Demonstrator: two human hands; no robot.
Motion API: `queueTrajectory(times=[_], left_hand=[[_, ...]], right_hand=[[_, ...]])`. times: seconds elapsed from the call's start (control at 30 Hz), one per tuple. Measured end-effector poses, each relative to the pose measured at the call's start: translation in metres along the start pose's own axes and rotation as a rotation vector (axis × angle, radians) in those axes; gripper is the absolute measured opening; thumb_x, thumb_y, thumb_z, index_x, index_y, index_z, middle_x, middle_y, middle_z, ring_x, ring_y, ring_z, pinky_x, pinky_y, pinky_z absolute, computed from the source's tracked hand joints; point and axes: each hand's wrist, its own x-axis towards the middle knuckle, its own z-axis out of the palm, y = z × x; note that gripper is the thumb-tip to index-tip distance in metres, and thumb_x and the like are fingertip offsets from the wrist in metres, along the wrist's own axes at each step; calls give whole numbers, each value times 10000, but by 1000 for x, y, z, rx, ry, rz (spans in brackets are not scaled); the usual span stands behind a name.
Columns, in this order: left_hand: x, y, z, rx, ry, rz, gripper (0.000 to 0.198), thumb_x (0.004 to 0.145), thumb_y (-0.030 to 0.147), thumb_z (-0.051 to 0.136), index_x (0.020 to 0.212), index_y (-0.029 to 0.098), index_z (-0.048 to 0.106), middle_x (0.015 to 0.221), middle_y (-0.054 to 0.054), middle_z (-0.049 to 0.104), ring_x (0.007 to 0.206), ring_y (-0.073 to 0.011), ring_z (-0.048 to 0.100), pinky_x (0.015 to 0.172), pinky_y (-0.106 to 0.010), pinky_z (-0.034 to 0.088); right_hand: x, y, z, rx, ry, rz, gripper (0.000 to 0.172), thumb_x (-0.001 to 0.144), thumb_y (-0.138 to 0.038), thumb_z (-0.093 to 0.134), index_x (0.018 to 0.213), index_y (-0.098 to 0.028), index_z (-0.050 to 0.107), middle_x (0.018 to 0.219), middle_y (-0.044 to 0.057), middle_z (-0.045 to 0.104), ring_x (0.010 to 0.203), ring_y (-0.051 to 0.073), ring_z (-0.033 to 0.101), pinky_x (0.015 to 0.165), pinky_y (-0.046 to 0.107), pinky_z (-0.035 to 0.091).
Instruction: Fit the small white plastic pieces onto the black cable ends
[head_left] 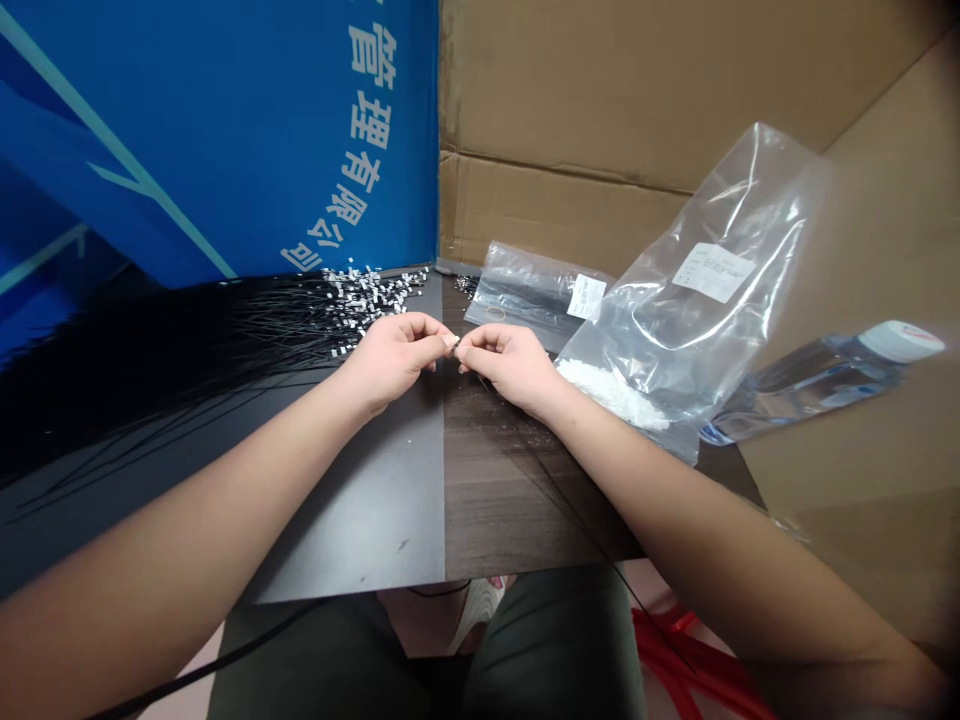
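Quick note: my left hand (391, 362) and right hand (511, 366) meet over the counter (360, 520), fingers (444, 340) pinched narrow on a tiny part (456, 345), too small to tell; a thin black wire (551, 465) trails down. Behind, white-tipped black wires (300, 325) fan left, a clear bag of white pieces (611, 392) right.

Blue banner (225, 130) beside cardboard sheeting (570, 90)

Dark laminate tabletop (517, 490) with white-tipped black wires (247, 340) and two clear plastic bags (697, 320)
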Motion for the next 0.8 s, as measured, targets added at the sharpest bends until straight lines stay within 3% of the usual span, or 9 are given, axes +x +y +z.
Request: queueTrajectory(times=[0.4,0.63,0.8], left_hand=[[1,3,-1,-54,16,-11,175,731,317,800,764,159,733,731,-11,681,627,-113,543,652,-281,422],[1,8,-5,-93,-48,-105,182,686,306,826,736,154,740,738,-27,688,605,-110,542,629,-283,416],[1,5,-6,-85,-99,-124,197,692,328,837,736,163,737,730,-31,681,600,-111,532,611,-283,411]], right_hand=[[0,-7,2,-10,19,-1,195,826,-360,744,802,-169,715,742,12,708,628,119,552,649,291,439],[2,-6,-13,-117,47,-187,267,907,-338,703,1121,-185,754,876,27,737,775,169,640,782,348,505],[-2,-11,-16,-344,-18,-327,180,954,-308,673,1060,-233,798,975,34,765,865,192,646,853,366,490]])
